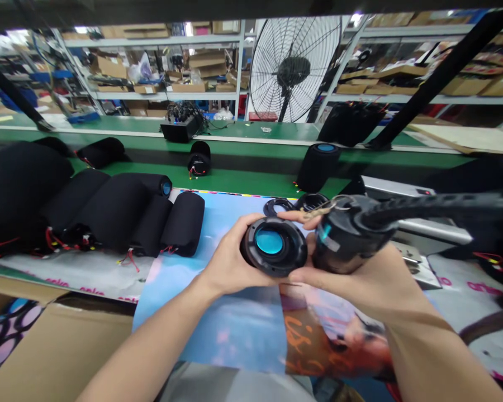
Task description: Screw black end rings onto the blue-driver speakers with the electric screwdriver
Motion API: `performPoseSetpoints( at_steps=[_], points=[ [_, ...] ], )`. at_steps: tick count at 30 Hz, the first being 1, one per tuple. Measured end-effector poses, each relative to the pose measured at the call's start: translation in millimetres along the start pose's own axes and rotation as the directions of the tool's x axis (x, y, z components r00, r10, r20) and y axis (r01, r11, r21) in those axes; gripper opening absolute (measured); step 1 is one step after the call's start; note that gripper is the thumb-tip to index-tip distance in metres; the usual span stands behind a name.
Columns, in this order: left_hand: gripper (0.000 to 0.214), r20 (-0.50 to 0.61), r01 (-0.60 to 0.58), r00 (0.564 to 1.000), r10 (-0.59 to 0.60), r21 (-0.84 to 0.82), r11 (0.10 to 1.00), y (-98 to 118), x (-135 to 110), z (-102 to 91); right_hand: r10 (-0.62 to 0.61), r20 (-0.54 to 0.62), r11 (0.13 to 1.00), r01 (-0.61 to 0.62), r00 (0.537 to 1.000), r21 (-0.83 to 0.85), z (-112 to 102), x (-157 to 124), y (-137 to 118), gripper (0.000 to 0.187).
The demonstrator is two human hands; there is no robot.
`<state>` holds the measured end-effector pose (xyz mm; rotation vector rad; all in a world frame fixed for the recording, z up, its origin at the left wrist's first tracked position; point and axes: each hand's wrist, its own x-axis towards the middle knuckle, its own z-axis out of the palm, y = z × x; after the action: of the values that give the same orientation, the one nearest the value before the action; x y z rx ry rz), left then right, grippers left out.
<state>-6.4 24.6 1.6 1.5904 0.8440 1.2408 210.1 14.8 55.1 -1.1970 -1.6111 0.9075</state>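
A round black speaker end [291, 258] with a bright blue disc inside its rim faces up towards me. My left hand [233, 254] is closed around its left side. My right hand [347, 285] is wrapped around a black corded electric screwdriver [352, 234] with a metal ring at its end. The right thumb and a finger also touch the speaker's rim. Where the screwdriver's tip lies is hidden from me. Just beyond the hands, black rings [278, 206] lie on a blue printed sheet [230, 329].
Several black fabric-covered speakers [184, 223] with red wires crowd the left. Another speaker [318, 167] stands on the green conveyor belt [243, 178]. A metal device [427, 229] sits at right, a cardboard box [62, 352] at lower left. A large fan [295, 70] stands behind.
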Motion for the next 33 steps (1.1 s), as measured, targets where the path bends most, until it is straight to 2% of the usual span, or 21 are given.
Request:
performPoseSetpoints(
  at_steps=[2, 4, 6, 10, 13, 16, 20, 25, 29, 33],
  points=[
    [0.113, -0.026, 0.047, 0.999, -0.048, -0.036, 0.998, -1.7, -1.3, 2.2, -0.040, -0.027, 0.998, 0.041, 0.999, 0.046, 0.6, 2.4, -1.6, 0.068],
    [0.133, -0.025, 0.085, 0.996, -0.088, -0.078, 0.993, -1.6, -2.5, 3.6, -0.066, 0.000, 0.993, 0.066, 0.998, 0.098, 1.4, 5.7, -2.4, 0.067],
    [0.140, -0.007, 0.107, 0.994, -0.108, -0.086, 0.991, -0.7, -3.5, 4.0, -0.057, 0.041, 0.991, 0.052, 0.998, 0.120, 2.7, 8.8, -2.0, 0.068],
    [0.141, -0.015, 0.127, 0.992, -0.127, -0.050, 0.991, 0.3, -5.0, 2.8, 0.015, 0.136, 0.996, -0.026, 0.991, 0.080, 4.9, 10.7, 2.7, 0.079],
    [0.138, -0.009, 0.148, 0.989, -0.148, -0.041, 0.988, 0.4, -6.3, 2.5, 0.008, 0.164, 0.997, -0.020, 0.986, 0.071, 4.6, 8.2, 7.3, 0.076],
    [0.129, 0.004, 0.139, 0.990, -0.139, -0.064, 0.988, 0.5, -7.1, 3.6, 0.038, 0.163, 0.999, -0.041, 0.986, 0.020, 2.8, 5.5, 9.5, 0.078],
    [0.108, 0.013, 0.092, 0.996, -0.091, -0.125, 0.988, 1.6, -6.5, 5.8, 0.158, 0.178, 0.986, -0.145, 0.971, -0.083, 0.7, 4.2, 8.2, 0.073],
    [0.104, 0.009, 0.104, 0.995, -0.104, -0.149, 0.983, 4.8, -5.7, 6.6, 0.094, 0.131, 0.988, -0.076, 0.987, -0.135, 0.1, 0.7, 5.7, 0.068],
    [0.106, 0.010, 0.141, 0.990, -0.141, -0.143, 0.980, 7.1, -5.6, 6.1, 0.155, 0.097, 0.974, -0.136, 0.983, -0.181, -0.7, -1.4, 8.1, 0.074],
    [0.104, 0.017, 0.144, 0.990, -0.143, -0.143, 0.979, 9.6, -5.2, 5.6, 0.137, 0.150, 0.969, -0.101, 0.979, -0.226, -3.8, -1.4, 9.9, 0.077]
  ],
)
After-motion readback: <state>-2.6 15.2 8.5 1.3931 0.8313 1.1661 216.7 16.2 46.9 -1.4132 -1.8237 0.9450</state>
